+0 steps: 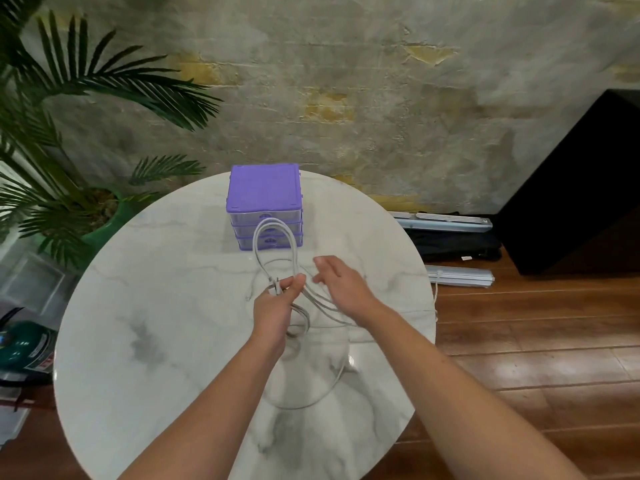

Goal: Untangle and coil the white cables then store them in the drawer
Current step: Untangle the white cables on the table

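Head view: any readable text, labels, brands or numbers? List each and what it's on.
None can be read.
Green appliance at the left edge: a red and white label on its base, too blurred to read.
Black bag on the floor: a small white tag, too small to read.
Purple drawer unit: no print visible on its top or drawer fronts.
White cables: no markings visible.

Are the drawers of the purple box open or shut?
Shut. All three drawer fronts sit level with the frame of the purple box; none is pulled out.
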